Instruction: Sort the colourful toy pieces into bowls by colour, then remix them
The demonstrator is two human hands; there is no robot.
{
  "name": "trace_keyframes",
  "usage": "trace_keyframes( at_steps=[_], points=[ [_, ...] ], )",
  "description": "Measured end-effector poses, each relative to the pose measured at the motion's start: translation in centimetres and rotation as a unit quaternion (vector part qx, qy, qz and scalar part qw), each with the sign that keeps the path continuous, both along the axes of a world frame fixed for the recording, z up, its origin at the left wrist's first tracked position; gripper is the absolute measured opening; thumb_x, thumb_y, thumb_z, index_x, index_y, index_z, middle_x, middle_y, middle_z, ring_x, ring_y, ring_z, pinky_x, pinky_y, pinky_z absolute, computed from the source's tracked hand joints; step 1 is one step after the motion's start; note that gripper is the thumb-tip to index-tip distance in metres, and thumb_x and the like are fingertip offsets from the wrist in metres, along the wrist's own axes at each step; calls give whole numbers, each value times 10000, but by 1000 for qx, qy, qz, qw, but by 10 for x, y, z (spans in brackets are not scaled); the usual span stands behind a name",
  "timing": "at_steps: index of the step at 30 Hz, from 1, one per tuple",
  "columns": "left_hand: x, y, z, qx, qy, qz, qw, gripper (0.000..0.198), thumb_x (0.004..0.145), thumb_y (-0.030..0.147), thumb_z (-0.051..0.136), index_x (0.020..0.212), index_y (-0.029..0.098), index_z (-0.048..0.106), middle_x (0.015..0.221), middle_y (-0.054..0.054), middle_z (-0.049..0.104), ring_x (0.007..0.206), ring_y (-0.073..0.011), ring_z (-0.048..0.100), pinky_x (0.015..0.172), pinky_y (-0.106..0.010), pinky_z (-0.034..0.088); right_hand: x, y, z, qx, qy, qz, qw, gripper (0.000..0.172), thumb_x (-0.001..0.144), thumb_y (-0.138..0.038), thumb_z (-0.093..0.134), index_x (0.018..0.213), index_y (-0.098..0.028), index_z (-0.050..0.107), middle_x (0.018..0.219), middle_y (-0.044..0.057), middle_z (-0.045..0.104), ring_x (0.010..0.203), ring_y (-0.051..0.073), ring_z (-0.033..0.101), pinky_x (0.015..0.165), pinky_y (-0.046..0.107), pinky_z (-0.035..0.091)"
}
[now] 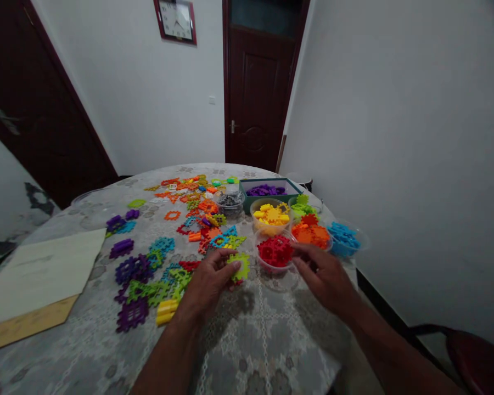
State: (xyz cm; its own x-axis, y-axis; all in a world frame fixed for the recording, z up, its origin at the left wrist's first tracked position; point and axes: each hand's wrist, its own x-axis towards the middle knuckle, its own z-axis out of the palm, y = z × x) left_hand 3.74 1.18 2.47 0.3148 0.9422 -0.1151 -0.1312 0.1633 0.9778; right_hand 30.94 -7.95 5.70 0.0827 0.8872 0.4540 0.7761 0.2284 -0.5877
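My left hand (214, 274) pinches a yellow-green gear-shaped plastic piece (241, 266) just above the table. Part of a red piece shows beneath it. At the right rim of a clear bowl (276, 270) is my right hand (323, 274), its fingers stretched out and the thumb apart from the index finger. The fingertips are close to the red gear-shaped pieces (275, 251) inside; whether they touch one is unclear. Left of my left hand lie loose green pieces (150, 291), purple pieces (132, 314) and yellow tubes (167, 311).
Behind the red bowl stand bowls of yellow pieces (270, 215), orange pieces (312, 233), blue pieces (343, 238) and grey pieces (229, 199). A green box (247, 203) holds purple pieces. Mixed loose pieces (189, 197) cover the table's far middle. A board (45, 274) lies at left.
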Motion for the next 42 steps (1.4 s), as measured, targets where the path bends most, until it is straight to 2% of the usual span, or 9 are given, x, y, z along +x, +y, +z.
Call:
trace_keyframes(
  at_steps=[6,14,21,25,29,33,36,39,42],
  points=[
    [4,-10,10,-3,15,-70,997,399,768,423,863,1068,188,743,818,-31,713,718,-189,675,606,-291,597,-68,-6,-7,13,-13,207,978,276,1049,-282,588,1314,-246,657,1160,71,766,953,186,720,879,338,555],
    [6,-11,9,3,18,-60,998,369,851,528,787,922,166,770,822,-56,715,630,-153,644,573,-264,560,-56,7,4,8,-79,231,970,235,1084,-315,520,1200,-233,708,1044,66,781,917,186,727,828,305,549],
    [5,-9,11,-36,-60,-7,998,421,735,509,878,903,162,707,785,-29,689,606,-141,633,607,-292,588,2,44,42,5,-42,20,999,301,1039,-416,529,1075,-231,764,986,58,803,857,211,737,819,327,557],
    [2,-6,10,-22,-74,18,997,385,749,473,863,908,163,699,777,-12,674,601,-137,635,593,-276,575,61,88,53,65,-64,-153,984,361,984,-433,536,1092,-194,784,1014,98,812,870,239,735,860,358,548],
    [2,-5,10,-8,-78,44,996,375,748,472,858,886,167,689,773,-1,662,588,-129,630,588,-267,566,87,112,51,84,-79,-230,966,448,969,-406,487,1210,-160,773,1051,132,818,946,271,751,935,397,548],
    [1,-3,9,4,-94,78,993,370,731,464,860,883,174,688,749,11,649,564,-124,614,578,-272,564,40,88,38,121,-54,-154,979,386,998,-385,493,1175,-187,774,1150,123,806,1028,265,748,978,403,555],
    [-1,-1,8,22,-86,108,990,349,744,456,840,899,180,694,710,21,639,542,-127,599,572,-281,562,-25,55,24,77,-65,34,994,301,1041,-318,496,1142,-218,761,1104,89,804,995,225,746,912,356,573],
    [-6,1,7,62,-47,157,984,307,801,451,791,931,189,696,682,27,635,544,-127,591,549,-248,509,-85,38,4,7,-139,212,967,248,1034,-253,528,1167,-221,735,1056,81,778,956,212,725,858,336,580],
    [-10,-1,10,106,-24,209,972,251,848,429,749,926,202,677,667,39,608,547,-118,558,550,-235,471,-123,39,-23,15,-166,219,961,298,1007,-239,577,1284,-205,679,1243,136,724,1154,273,670,998,433,568]
  ],
)
